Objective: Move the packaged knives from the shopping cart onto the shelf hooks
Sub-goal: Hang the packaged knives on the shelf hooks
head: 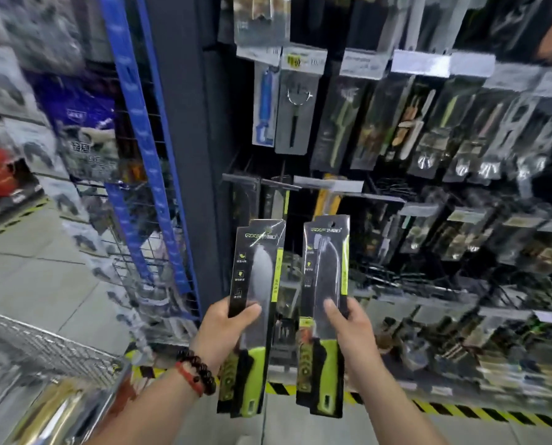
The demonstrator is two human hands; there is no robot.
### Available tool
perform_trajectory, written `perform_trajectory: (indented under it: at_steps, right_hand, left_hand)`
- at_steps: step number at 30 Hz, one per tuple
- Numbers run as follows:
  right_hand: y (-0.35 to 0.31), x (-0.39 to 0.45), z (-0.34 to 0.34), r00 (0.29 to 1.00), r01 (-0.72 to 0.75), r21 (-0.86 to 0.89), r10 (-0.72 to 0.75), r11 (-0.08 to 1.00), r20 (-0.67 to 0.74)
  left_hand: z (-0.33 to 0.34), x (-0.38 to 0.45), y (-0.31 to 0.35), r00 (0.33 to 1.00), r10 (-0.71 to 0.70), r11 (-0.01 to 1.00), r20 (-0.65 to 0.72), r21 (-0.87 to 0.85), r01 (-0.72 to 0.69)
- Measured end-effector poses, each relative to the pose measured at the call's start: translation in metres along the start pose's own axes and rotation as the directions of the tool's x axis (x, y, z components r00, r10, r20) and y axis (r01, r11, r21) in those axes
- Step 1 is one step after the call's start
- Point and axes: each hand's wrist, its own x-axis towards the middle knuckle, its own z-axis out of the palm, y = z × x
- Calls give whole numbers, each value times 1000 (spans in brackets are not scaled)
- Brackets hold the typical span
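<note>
I hold two packaged knives upright in front of the shelf, one in each hand. My left hand (224,330) grips the left knife pack (258,271), black card with a green handle at the bottom. My right hand (348,332) grips the right knife pack (324,268) of the same kind. Both packs have a hang hole at the top. Just above them stand dark shelf hooks (261,184) with similar green-edged packs hanging behind. The wire shopping cart (43,345) is at the lower left.
Rows of hanging packaged utensils (428,123) fill the shelf to the right, with price tags (303,61) on the hook ends. A blue wire rack (146,162) stands to the left. Yellow-black floor tape (461,409) runs along the shelf base.
</note>
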Motion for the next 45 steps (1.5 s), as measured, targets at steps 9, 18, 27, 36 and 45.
perform_trajectory:
  at_steps: [9, 18, 27, 36, 45]
  right_hand:
    - [56, 181, 61, 983, -115, -132, 132, 984, 128]
    - [75, 285, 95, 969, -138, -138, 162, 981, 186]
    - [45, 307, 111, 962, -147, -112, 169, 983, 216]
    - [71, 323, 109, 954, -176, -84, 191, 981, 230]
    - [60, 361, 122, 952, -192, -59, 201, 980, 230]
  left_hand:
    - [-9, 127, -11, 991, -106, 991, -85, -86, 98]
    - [-17, 196, -11, 980, -157, 985, -125, -88, 146]
    - [-9, 228, -19, 956, -224, 969, -188, -150, 197]
    - [4, 234, -28, 946, -265, 958, -186, -167, 235]
    - [8, 232, -24, 945, -260, 965, -196, -97, 245]
